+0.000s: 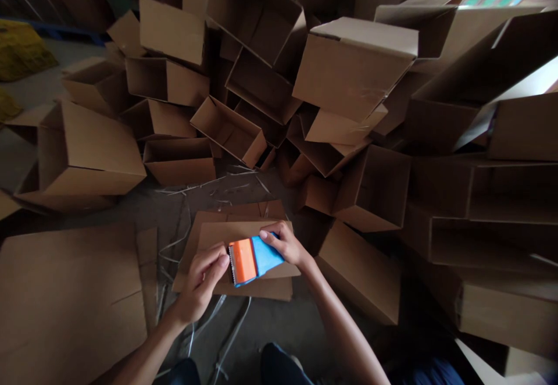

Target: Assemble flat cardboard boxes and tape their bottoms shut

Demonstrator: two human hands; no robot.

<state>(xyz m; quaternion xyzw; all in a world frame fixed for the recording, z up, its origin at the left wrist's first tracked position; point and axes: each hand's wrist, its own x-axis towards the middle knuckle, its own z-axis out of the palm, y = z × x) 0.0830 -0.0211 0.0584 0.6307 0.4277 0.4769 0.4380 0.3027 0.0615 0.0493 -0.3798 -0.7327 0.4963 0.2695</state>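
"Where's the tool?"

"The blue-and-orange hand tool [244,261] is up between both hands, above a small stack of flat cardboard [226,231]. The right hand [285,245] has its fingers wrapped round the blue end."

"And the left?"

"The left hand [203,286] has thumb and forefinger close together, right at the toothed edge [232,264]. I can't tell whether they pinch anything."

"How much room around them?"

"Open floor [288,318] runs from the stack's near edge to the person's legs [283,367], crossed by pale straps [236,331] on the left. A larger flat sheet [70,292] takes up the left side; a tilted box [361,274] stands near the right forearm. Beyond the stack, open boxes [178,170] crowd the far side, their edges jutting every way."

"Any lettering?"

"I can't read any on the tool or the cardboard; the boxes are dim and partly blurred."
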